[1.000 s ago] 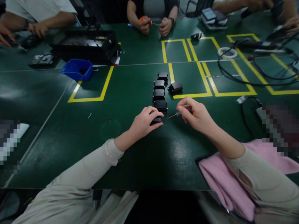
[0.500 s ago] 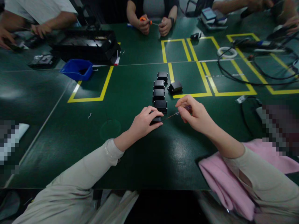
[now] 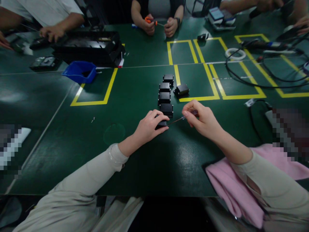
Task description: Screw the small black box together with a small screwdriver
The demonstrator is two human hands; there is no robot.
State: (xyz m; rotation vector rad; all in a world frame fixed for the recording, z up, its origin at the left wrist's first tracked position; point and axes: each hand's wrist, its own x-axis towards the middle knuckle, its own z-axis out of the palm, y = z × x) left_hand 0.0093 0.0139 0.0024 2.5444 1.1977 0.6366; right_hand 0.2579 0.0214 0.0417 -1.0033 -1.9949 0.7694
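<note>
My left hand (image 3: 151, 125) is closed around a small black box (image 3: 161, 123) and holds it on the green table, covering much of it. Between the fingers and thumb of my right hand (image 3: 198, 115) is the handle of a screwdriver (image 3: 178, 120). Its thin shaft slants down to the left, and the tip meets the right side of that box. Just beyond, another black box (image 3: 166, 109) heads a row of similar ones with small screws at their sides. One more black box (image 3: 182, 90) stands apart to the right of the row.
A blue bin (image 3: 80, 71) and a long black tray (image 3: 87, 45) stand at the left. Loose screws (image 3: 93, 120) lie left of my hand. A pink cloth (image 3: 231, 180) lies under my right forearm. Black cables (image 3: 260, 84) cross the right side. Co-workers sit opposite, one holding an orange-handled screwdriver (image 3: 152, 21).
My right hand's fingers have shifted slightly on the screwdriver handle; my left hand and the box stay in place. At the far left, a co-worker's hands have moved.
</note>
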